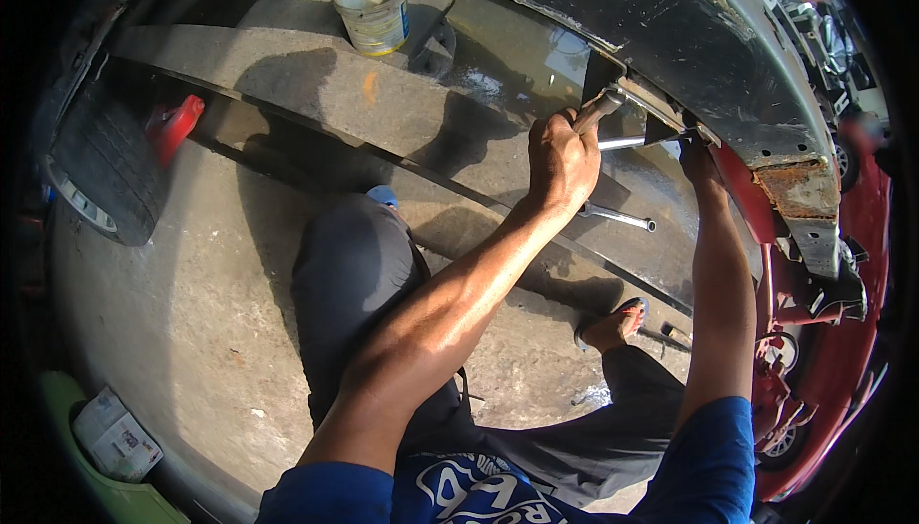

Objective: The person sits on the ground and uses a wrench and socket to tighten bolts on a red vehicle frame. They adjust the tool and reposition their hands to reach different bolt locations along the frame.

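My left hand (563, 162) is closed round a hammer (599, 111), its rounded metal end pointing up and right toward the panel edge. Behind that fist a shiny metal bar (627, 142) runs right, toward the fingers of my right hand (702, 162). Those fingers, in shadow, are closed at the bar's far end, against the lower edge of a dark, worn car body panel (661, 22). How much of the bar they grip is hard to see. A combination wrench (622, 218) lies on the concrete below my left wrist.
A dirty white bucket (371, 9) stands on the far ledge. At left are a car tyre (110, 165) and a red object (175, 129). Rusty, torn metal (799, 187) juts out at right, near a red car (866, 275). A green container edge (72, 428) is at lower left.
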{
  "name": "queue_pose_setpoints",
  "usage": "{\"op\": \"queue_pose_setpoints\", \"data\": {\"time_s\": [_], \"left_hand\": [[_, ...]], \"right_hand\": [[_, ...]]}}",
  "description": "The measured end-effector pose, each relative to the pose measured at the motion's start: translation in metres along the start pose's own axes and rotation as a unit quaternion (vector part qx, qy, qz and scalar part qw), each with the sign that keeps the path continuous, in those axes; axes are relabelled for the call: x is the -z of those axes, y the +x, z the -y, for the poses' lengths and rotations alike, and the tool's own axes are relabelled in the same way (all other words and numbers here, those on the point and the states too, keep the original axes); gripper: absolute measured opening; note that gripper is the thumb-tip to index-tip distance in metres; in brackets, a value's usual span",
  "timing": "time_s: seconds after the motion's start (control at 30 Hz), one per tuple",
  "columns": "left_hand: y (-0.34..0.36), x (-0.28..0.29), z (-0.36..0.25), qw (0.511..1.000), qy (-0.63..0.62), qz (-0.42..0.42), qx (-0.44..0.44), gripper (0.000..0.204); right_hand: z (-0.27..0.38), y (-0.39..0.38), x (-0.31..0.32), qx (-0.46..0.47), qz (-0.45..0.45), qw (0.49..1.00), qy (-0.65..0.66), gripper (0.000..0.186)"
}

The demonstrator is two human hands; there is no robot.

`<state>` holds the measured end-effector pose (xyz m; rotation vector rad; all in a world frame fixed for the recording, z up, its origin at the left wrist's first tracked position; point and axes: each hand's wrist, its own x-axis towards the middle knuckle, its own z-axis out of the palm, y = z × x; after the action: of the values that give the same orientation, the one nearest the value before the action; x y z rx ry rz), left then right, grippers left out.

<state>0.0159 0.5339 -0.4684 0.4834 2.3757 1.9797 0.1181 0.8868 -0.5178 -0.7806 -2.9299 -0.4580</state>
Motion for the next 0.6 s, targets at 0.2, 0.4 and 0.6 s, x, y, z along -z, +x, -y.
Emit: {"op": "queue_pose_setpoints", "data": {"time_s": [0.2,0.4,0.6], "left_hand": [[0.012,0.004,-0.002,0.999,-0.024,0.025,0.002,0.022],[0.016,0.003,-0.011,0.997,-0.015,0.043,0.068,0.028],[0.012,0.005,-0.018,0.997,0.041,0.003,0.072,0.036]], "right_hand": [[-0.003,-0.094,0.049,-0.039,0.095,0.994,0.029,0.026],[-0.009,-0.196,0.077,-0.104,0.162,0.971,0.142,0.02],[0.005,-0.241,0.104,-0.14,0.146,0.969,0.144,0.027]]}}
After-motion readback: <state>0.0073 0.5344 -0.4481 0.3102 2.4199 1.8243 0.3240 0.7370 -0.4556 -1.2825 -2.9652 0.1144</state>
